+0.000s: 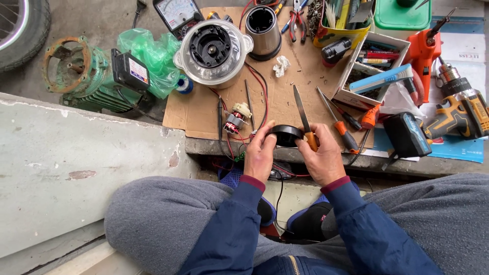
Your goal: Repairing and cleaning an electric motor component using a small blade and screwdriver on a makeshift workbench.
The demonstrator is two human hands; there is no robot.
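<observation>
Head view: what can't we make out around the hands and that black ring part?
- Black ring part: its near side is hidden by the left hand and right hand.
- Knife: the orange handle is mostly covered by the right fingers; where the blade tip stops is unclear.
- Small motor: winding detail too small.
- Wheel: cut off by the left and top edges.
- Feet: hidden behind the forearms.
</observation>
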